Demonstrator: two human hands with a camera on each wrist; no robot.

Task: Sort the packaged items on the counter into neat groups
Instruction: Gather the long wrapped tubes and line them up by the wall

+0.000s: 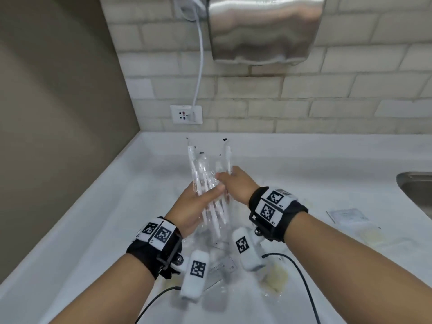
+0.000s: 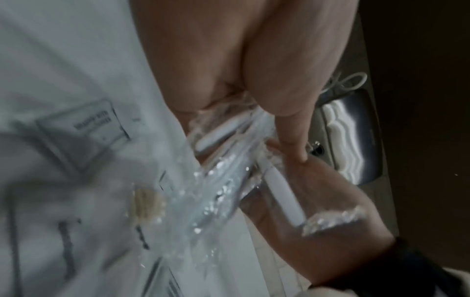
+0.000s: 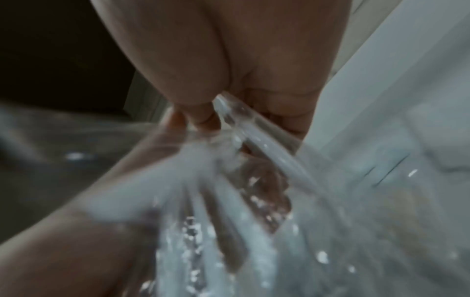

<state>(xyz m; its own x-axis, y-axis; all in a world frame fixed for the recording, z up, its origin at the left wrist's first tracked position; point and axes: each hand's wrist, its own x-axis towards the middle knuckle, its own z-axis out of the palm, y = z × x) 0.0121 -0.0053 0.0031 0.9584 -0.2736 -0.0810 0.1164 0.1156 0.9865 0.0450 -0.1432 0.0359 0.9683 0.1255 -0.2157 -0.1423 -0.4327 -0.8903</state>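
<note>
A bundle of white sticks in clear plastic wrappers [image 1: 208, 183] stands fanned out above the white counter [image 1: 93, 230], held in both hands. My left hand [image 1: 198, 206] grips its lower half, thumb across the front. My right hand [image 1: 233, 181] holds the bundle's right side higher up. In the left wrist view the left hand [image 2: 254, 70] closes on the wrapped sticks [image 2: 223, 180], with the right hand [image 2: 318, 211] below. The right wrist view, blurred, has the right hand [image 3: 229, 60] pinching one wrapped stick [image 3: 267, 152] of the bundle.
Flat packets lie on the counter: a labelled one [image 1: 222, 267] under my wrists, a yellowish one [image 1: 275, 277], a white sachet [image 1: 346, 215] and pale packets [image 1: 371, 237] to the right. A steel sink [image 1: 418, 190] is at far right; hand dryer [image 1: 264, 29] and socket [image 1: 185, 114] on the wall.
</note>
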